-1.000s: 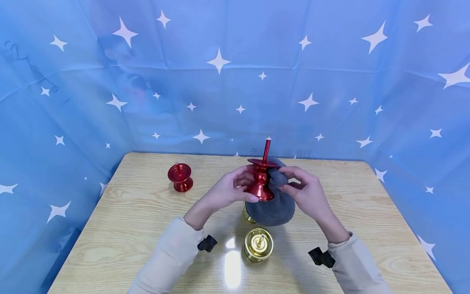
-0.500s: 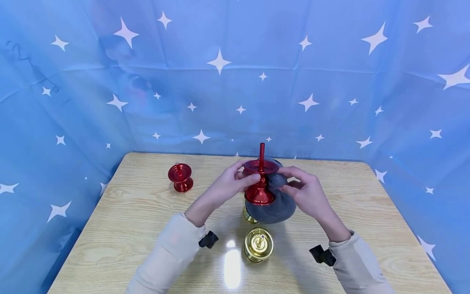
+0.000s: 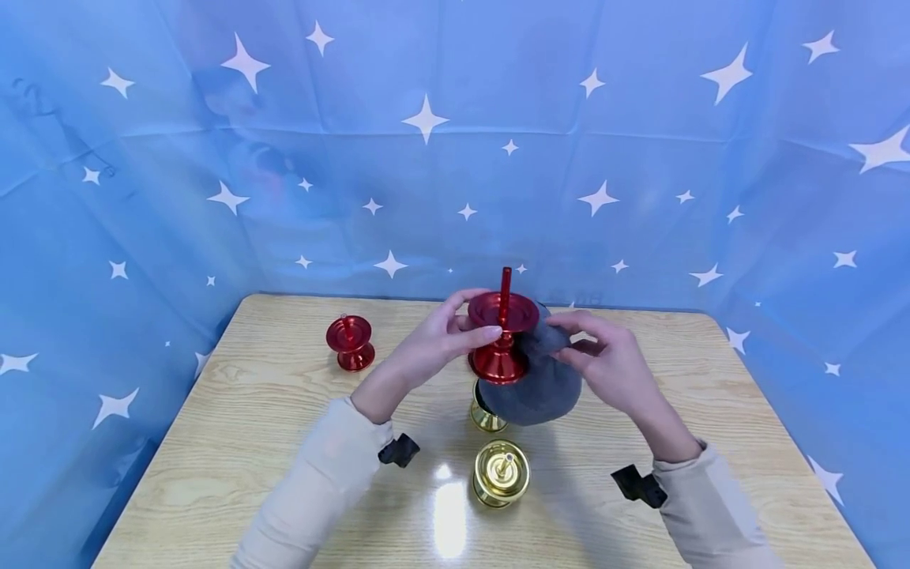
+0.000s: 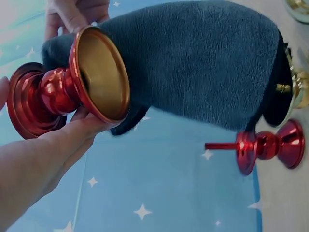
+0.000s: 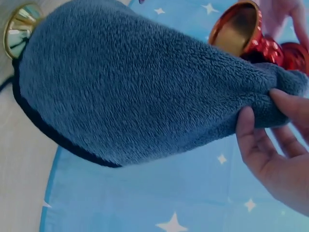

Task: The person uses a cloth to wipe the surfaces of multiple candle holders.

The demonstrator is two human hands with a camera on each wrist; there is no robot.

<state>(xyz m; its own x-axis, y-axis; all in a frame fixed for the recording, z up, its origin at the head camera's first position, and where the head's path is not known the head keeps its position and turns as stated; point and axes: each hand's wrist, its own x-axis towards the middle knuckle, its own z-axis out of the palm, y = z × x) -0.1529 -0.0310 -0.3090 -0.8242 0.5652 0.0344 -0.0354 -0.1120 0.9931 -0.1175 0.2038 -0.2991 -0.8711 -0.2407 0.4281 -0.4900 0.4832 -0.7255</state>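
My left hand (image 3: 435, 341) holds a shiny red candlestick (image 3: 501, 365) in the air, thumb just under its dish. The candlestick stands nearly upright, with a thin red pin rising from the dish. In the left wrist view, the hollow golden underside of its base (image 4: 102, 77) shows. My right hand (image 3: 610, 362) pinches a bunched end of a dark grey-blue plush cloth (image 3: 535, 399) between thumb and fingers. The cloth hangs down behind the candlestick; whether they touch is hard to tell.
A second red candlestick (image 3: 350, 341) stands at the table's back left. One gold candlestick (image 3: 500, 476) stands near the front middle, and another gold candlestick (image 3: 489, 416) is partly hidden behind the cloth. A blue star-patterned curtain (image 3: 426, 197) surrounds the wooden table (image 3: 235, 442).
The held candlestick has gone from slightly tilted to nearly upright, and my left thumb has shifted from its base to below the dish. My right hand has moved slightly right with the cloth.
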